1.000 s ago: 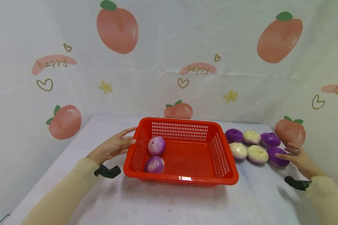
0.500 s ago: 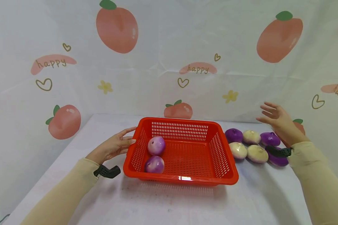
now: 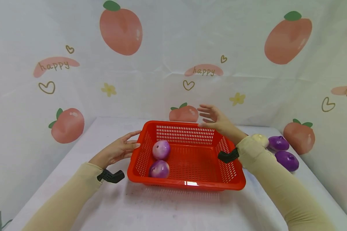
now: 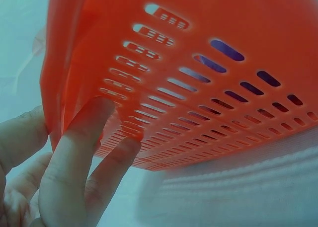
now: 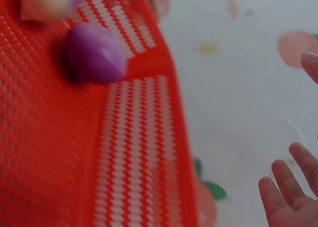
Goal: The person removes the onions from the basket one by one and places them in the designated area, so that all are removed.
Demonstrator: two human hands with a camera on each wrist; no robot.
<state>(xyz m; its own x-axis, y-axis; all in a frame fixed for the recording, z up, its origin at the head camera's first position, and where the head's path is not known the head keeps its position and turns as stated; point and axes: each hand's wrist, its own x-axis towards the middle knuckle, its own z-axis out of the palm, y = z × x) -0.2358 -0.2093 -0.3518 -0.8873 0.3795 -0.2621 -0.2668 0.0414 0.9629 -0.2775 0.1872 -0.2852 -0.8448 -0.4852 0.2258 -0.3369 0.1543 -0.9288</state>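
A red plastic basket (image 3: 188, 184) with slotted walls stands on the table. My left hand (image 3: 115, 152) rests against its left end; in the left wrist view, fairly straight fingers (image 4: 67, 172) touch the outer wall below the rim. Inside, at the left, lie two round purple-and-white vegetables, one farther back (image 3: 161, 149) and one nearer (image 3: 159, 169), onion- or turnip-like. My right hand (image 3: 219, 123) hovers over the basket's far right rim, fingers spread, holding nothing. In the right wrist view its fingers (image 5: 285, 182) show beyond the rim.
Right of the basket, similar vegetables lie on the table (image 3: 173, 213): a cream one (image 3: 260, 140), a purple one (image 3: 278, 143) and a nearer purple one (image 3: 287, 161). My right sleeve (image 3: 280, 186) hides others. A fruit-printed cloth (image 3: 150, 86) hangs behind.
My right hand has left the purple vegetable at the far right, lifted, and swung left to above the basket's far rim. The left hand, basket and vegetables have stayed put.
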